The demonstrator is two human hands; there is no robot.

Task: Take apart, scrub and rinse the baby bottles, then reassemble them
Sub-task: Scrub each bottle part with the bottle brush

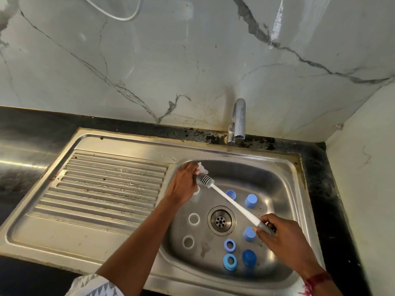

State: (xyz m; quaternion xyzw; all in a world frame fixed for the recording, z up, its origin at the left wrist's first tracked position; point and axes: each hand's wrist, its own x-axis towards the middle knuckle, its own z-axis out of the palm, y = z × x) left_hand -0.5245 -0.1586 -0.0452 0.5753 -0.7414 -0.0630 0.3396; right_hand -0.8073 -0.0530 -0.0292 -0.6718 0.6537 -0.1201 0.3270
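My left hand (184, 182) pinches a clear silicone teat (202, 168) over the back left of the steel sink basin (275, 178). My right hand (282, 242) grips the grey handle of a white bottle brush (230, 202); its grey bristle head (205, 179) touches the teat. On the basin floor lie blue caps (250, 201) (249, 234) (249, 257), blue screw rings (230, 245) (229, 261) (231, 194), and two clear bottles (194, 219) (188, 242) seen from above. Another clear piece sits partly hidden under my left hand.
The drain (221, 220) sits mid-basin. A chrome tap (237, 121) stands behind the basin with no water running. A ribbed draining board (106, 184) lies to the left. Black counter (25, 129) surrounds the sink; marble walls close in behind and on the right.
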